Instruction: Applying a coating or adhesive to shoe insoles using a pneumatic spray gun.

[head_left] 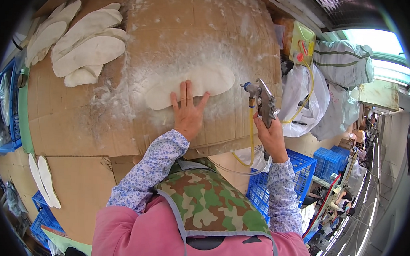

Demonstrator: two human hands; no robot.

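White insole (190, 87) lying flat on the cardboard surface (76, 131), roughly mid-scene, long axis running left to right. The left hand (188, 112) is pressed flat on its near edge, fingers spread apart, pinning it down rather than gripping it. The right hand (272, 136) has its grip closed round the handle of a spray gun (262, 101), just right of the insole, nozzle pointing left toward its right end. A yellow hose (251, 134) drops from the gun down past the near edge of the surface.

Looks to me like the spraying step: one piece held, gun lined up. The whitish crust all over the cardboard around the insole reads like old overspray. Can't tell if anything is coming out of the nozzle right now.

A stack of insoles (80, 42) sits far left, and two more (42, 180) lie near left. Blue crates (280, 177) are near right, below the surface.

Next move, I'd guess, calls for an even pass along the length, with the left fingers kept out of the spray or shifted as it goes.
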